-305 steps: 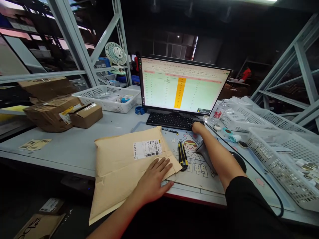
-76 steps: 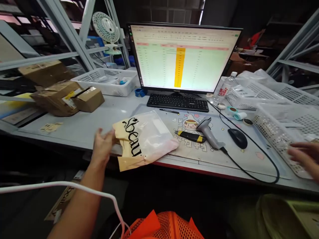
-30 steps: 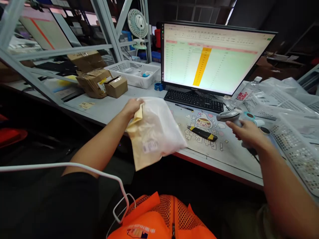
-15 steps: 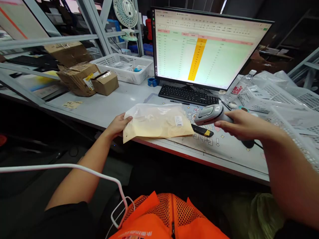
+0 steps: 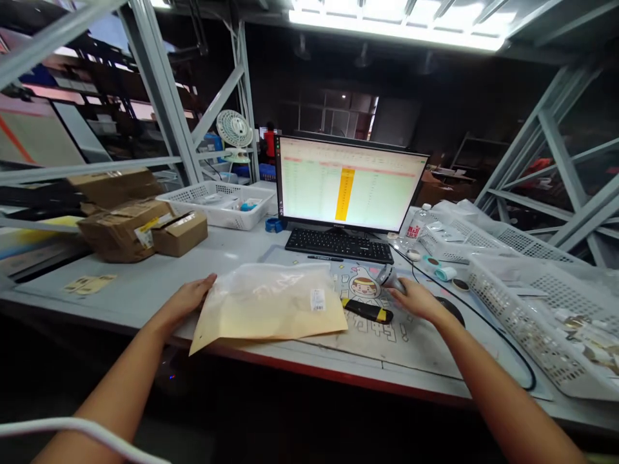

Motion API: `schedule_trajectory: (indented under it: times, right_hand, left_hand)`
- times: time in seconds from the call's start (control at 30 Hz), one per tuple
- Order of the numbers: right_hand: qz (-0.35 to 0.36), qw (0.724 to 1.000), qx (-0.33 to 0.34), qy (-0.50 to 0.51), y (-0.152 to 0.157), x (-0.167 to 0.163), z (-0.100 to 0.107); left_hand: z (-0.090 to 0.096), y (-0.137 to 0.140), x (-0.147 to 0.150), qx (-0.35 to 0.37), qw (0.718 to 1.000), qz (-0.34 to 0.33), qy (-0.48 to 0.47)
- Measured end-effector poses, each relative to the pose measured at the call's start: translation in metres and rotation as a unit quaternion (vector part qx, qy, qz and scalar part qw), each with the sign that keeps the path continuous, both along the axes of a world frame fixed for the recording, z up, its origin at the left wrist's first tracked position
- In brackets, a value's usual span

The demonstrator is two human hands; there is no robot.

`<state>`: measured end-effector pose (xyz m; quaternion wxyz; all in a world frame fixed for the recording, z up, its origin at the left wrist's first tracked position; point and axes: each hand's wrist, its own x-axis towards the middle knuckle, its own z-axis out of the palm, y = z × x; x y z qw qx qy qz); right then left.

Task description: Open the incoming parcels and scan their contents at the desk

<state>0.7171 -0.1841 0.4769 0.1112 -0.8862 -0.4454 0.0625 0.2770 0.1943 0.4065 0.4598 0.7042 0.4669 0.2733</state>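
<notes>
A frosted plastic bag (image 5: 271,303) with a yellowish lower part lies at the desk's front edge, its near left corner jutting over. My left hand (image 5: 189,299) is closed on the bag's left edge, some of its fingers hidden. A white barcode label (image 5: 318,300) is stuck near the bag's right end. My right hand (image 5: 416,298) is wrapped round the handle of a grey barcode scanner (image 5: 388,277), low over the desk mat, its head pointing left. Between the bag and that hand lies a black and yellow utility knife (image 5: 368,311).
Behind the bag stand a black keyboard (image 5: 338,245) and a monitor (image 5: 309,187) showing a spreadsheet. Cardboard boxes (image 5: 180,233) and a white basket (image 5: 251,219) are at the left. White baskets (image 5: 536,341), a bottle (image 5: 416,222) and tape rolls (image 5: 445,274) are at the right.
The view has tilted up, showing ceiling lights. My right hand has lowered the scanner towards the mat and turned it. The bag lies flatter, my left hand still at its left edge.
</notes>
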Motion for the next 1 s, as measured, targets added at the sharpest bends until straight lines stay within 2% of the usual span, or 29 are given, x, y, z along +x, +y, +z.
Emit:
schedule_trajectory:
  times: [0.1, 0.2, 0.3, 0.37, 0.43, 0.53, 0.6, 0.7, 0.83, 1.0]
  right_hand:
    - [-0.075, 0.997, -0.006, -0.025, 0.003, 0.01, -0.033]
    - [-0.123, 0.99, -0.033, -0.062, 0.006, 0.01, -0.05]
    - [-0.157, 0.984, -0.051, -0.073, 0.011, 0.014, -0.045]
    - [-0.178, 0.98, -0.013, -0.091, 0.021, 0.018, -0.03]
    - [-0.168, 0.977, 0.062, -0.115, 0.041, 0.022, -0.014]
    - [-0.092, 0.98, 0.139, -0.111, 0.087, 0.022, -0.005]
    - [-0.049, 0.986, 0.132, -0.085, 0.121, 0.021, -0.014]
    - [-0.036, 0.992, 0.104, -0.057, 0.155, 0.021, -0.041]
    - [-0.072, 0.99, 0.107, -0.062, 0.162, 0.028, -0.07]
    - [-0.055, 0.995, 0.066, -0.044, 0.156, 0.039, -0.082]
  left_hand:
    - [-0.007, 0.007, 0.005, 0.007, 1.0, 0.004, -0.006]
    - [-0.015, 0.007, 0.006, 0.044, 0.999, 0.026, 0.004]
    - [-0.017, 0.006, 0.004, 0.047, 0.998, 0.031, -0.007]
    - [-0.016, 0.005, 0.004, 0.032, 0.999, 0.037, -0.021]
    - [-0.012, 0.003, 0.004, 0.005, 0.999, 0.044, -0.03]
    - [-0.005, -0.002, 0.005, -0.01, 0.998, 0.065, -0.022]
    - [-0.002, -0.005, 0.006, -0.006, 0.996, 0.083, -0.01]
    - [0.0, -0.007, 0.006, -0.027, 0.995, 0.093, -0.016]
    - [-0.002, -0.004, 0.004, -0.077, 0.991, 0.092, -0.057]
    - [-0.01, 0.003, 0.002, -0.075, 0.987, 0.118, -0.079]
